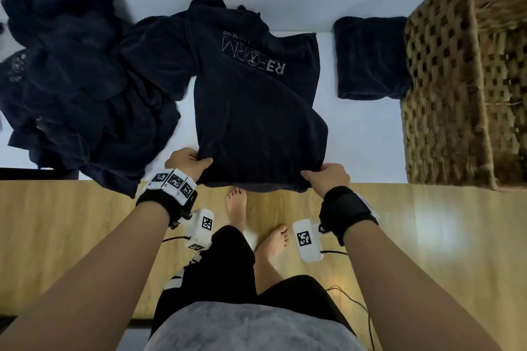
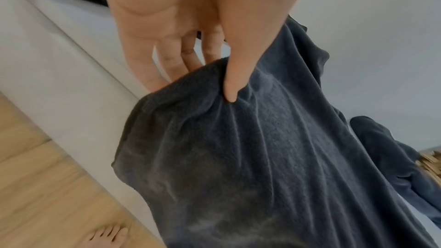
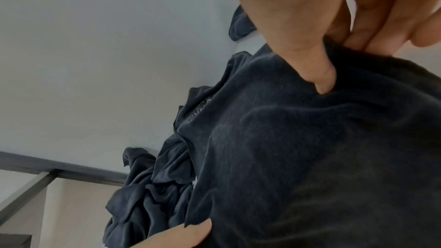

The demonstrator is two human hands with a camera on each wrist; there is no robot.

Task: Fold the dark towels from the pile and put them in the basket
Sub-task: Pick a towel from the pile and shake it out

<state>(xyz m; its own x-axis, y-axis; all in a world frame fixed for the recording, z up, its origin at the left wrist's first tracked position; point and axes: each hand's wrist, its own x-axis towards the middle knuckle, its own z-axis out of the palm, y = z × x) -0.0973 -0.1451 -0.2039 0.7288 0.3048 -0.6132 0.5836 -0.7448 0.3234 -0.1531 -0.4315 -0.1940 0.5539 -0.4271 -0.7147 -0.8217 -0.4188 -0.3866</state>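
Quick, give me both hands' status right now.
Left hand: pinches the near left corner of the dark towel, thumb on top.
Right hand: grips the towel's near right corner.

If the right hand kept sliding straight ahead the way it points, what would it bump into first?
The right hand points away from the person, over the bed. Probably the first thing is the towel with the logo that it pinches; the folded towel lies off to its right. Depth is uncertain.

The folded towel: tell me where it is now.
In the head view the folded towel lies on the white surface, right of the logo towel that both hands hold, and right up against the wicker basket, outside it.
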